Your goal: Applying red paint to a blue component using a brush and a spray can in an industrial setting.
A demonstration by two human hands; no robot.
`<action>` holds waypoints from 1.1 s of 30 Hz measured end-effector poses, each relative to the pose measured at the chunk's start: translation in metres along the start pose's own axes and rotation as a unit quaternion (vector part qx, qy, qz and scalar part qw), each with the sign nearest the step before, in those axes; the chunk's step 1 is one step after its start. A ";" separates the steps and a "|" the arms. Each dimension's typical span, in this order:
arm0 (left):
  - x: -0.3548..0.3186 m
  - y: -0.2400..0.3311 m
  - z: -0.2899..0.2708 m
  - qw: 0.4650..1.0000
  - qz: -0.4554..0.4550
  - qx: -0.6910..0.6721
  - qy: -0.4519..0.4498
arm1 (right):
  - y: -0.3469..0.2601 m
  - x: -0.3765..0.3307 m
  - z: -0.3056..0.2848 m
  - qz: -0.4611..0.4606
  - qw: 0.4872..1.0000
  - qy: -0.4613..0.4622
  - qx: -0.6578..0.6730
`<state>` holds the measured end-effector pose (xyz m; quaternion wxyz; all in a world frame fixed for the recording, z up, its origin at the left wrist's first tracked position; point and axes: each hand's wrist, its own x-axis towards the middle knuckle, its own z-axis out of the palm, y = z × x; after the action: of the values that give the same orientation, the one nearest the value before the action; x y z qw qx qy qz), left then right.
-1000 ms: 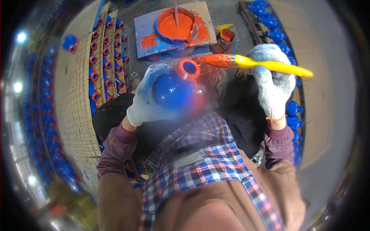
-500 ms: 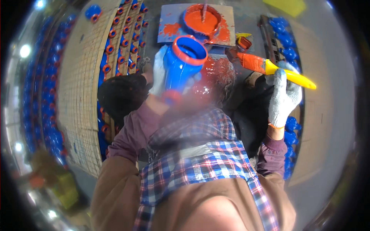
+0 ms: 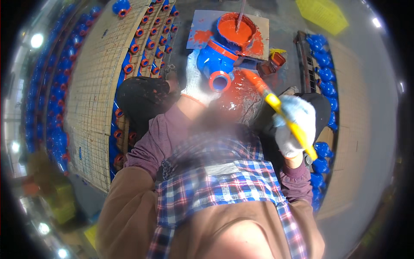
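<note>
In a white glove, my left hand (image 3: 197,77) grips a blue metal fitting (image 3: 211,60), shaped like a pipe or valve body. Its large upper rim and its smaller round port, turned toward me, are coated orange-red. My right hand (image 3: 295,125), gloved too, is closed around the yellow handle of a paintbrush (image 3: 273,101). The brush's orange-coated bristles point up and left, a little to the right of the fitting. Beyond the fitting stands a round bucket of orange-red paint (image 3: 237,31) with a stick upright in it. Below the fitting lies a paint-smeared surface (image 3: 241,97).
Paint-splattered board (image 3: 200,36) lies under the bucket. Small paint-stained containers (image 3: 277,59) sit right of it. Racks of blue fittings with red rims (image 3: 151,45) line the left, beside a mesh-covered panel (image 3: 97,86). More blue fittings (image 3: 323,58) stand right, and a yellow crate (image 3: 321,15) far right.
The fitting has turned, so its smaller port now faces me. My right hand has come down and left, bringing the brush closer to the fitting, with its handle now slanting down to the right.
</note>
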<state>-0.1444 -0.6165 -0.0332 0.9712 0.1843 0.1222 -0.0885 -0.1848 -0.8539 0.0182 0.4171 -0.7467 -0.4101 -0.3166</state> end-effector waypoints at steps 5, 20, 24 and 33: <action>0.008 -0.002 -0.017 0.993 0.020 0.112 0.016 | -0.020 0.026 -0.003 -0.151 0.969 -0.194 -0.015; 0.027 -0.002 -0.045 0.999 0.036 0.013 0.006 | -0.025 -0.009 0.015 0.028 0.998 -0.049 -0.016; 0.020 -0.006 -0.024 0.998 0.035 -0.025 -0.043 | -0.025 -0.001 0.018 0.093 0.993 0.070 0.035; 0.011 -0.019 0.010 0.987 0.072 0.064 0.128 | -0.018 0.003 0.028 0.084 0.996 0.021 0.011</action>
<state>-0.1358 -0.6390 -0.0337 0.9376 0.2644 0.2258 -0.0020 -0.1953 -0.8228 0.0147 0.4586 -0.7672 -0.3407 -0.2916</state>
